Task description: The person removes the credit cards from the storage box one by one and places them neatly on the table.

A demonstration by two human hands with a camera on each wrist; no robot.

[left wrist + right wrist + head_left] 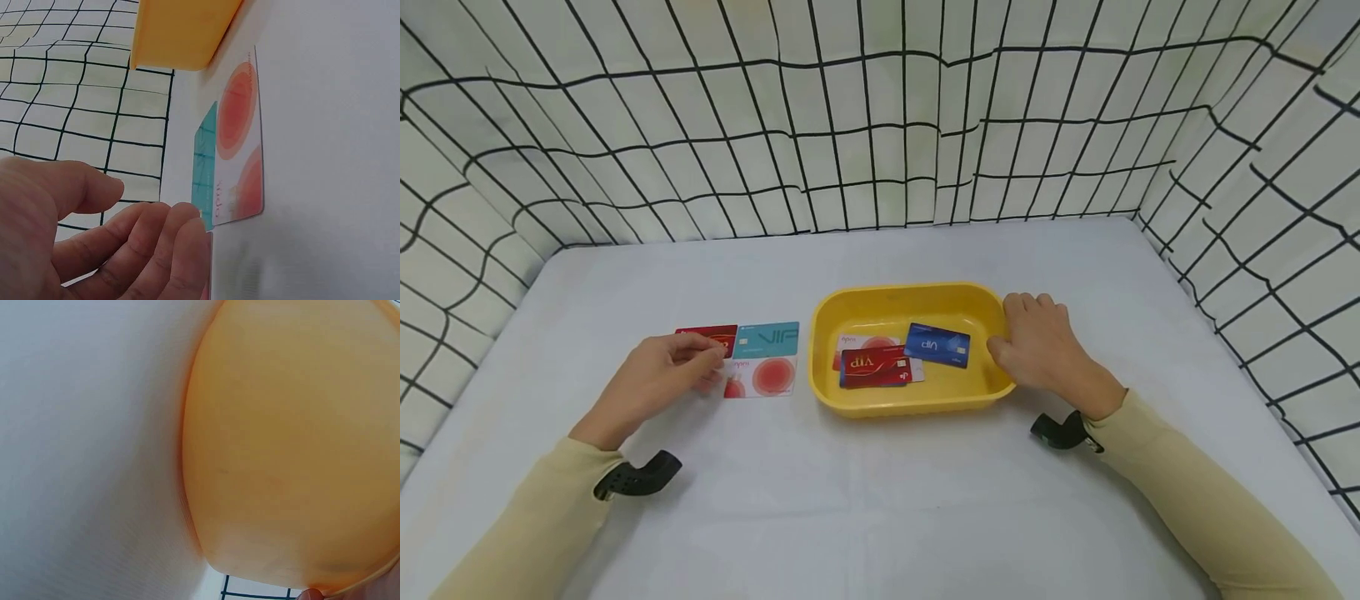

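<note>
My left hand (658, 375) hovers over the left side of three cards laid edge to edge on the table. Its fingers are loosely bent, and in the left wrist view a gap shows between thumb and fingers with nothing in it. The cards are a red card (721, 332), partly hidden by the fingers, a teal VIP card (767, 339) and a white card with red circles (760, 379). My right hand (1045, 346) grips the right end of a yellow basket (910, 408), thumb over the rim. Inside lie a blue VIP card (937, 346), a red VIP card (874, 367) and overlapping white cards.
A white cloth (865, 500) covers the table. Black wire mesh (880, 125) stands along the back and both sides. Each wrist wears a dark strap-like device, such as the left device (638, 475).
</note>
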